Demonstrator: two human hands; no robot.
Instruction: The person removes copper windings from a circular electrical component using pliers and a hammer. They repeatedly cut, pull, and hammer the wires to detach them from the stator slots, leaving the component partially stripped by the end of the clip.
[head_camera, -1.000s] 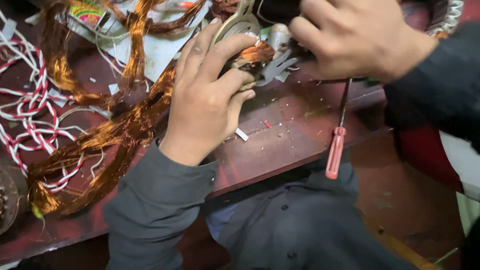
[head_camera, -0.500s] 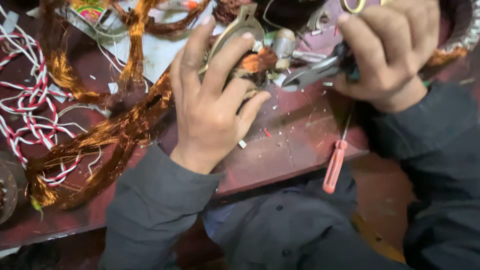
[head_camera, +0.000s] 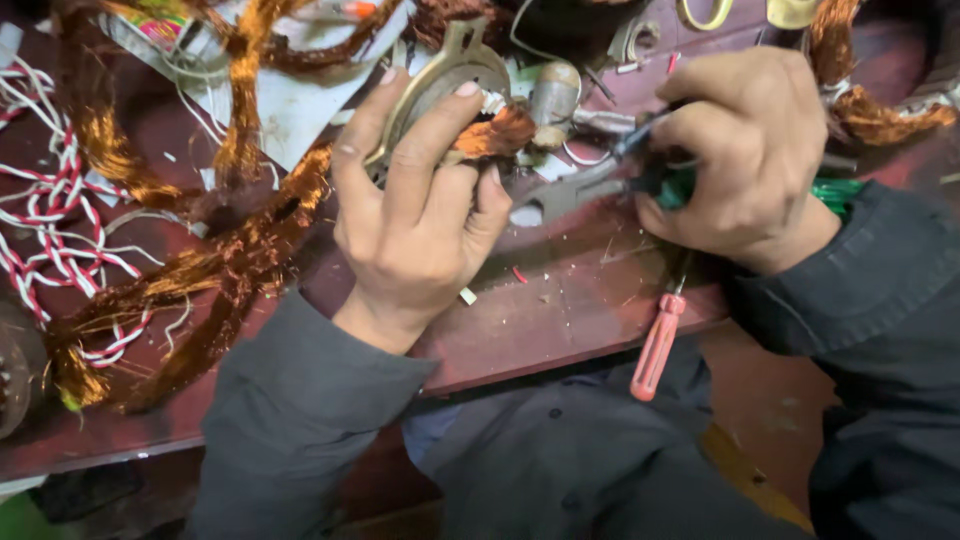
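What moved: the right hand (head_camera: 745, 160) now sits in the upper right of the frame with the pliers (head_camera: 590, 185) pointing left toward the metal part; a second ago it was higher up, right over the part, and the pliers did not show.

Left hand: the left hand (head_camera: 420, 205) is in the middle of the frame, closed around a round metal motor part (head_camera: 440, 80), fingers spread over its top.

Motor part: it is at the top middle, tipped up on the bench, with a short tuft of copper wire (head_camera: 495, 130) sticking out on its right side.

Right hand: closed tight on the green handles of the pliers. The metal tips are near the copper tuft but not touching it.

Step in hand: it looks like the copper wire is being pulled or cut out of the part.

Next move calls for: the tips likely need to reach the tuft and bite it while the left hand keeps the part from slipping.

Around: long bunches of copper wire (head_camera: 230, 260) lie at the left, red and white wires (head_camera: 50, 220) at the far left, and a red screwdriver (head_camera: 660, 340) hangs over the front edge of the red bench (head_camera: 570, 310).
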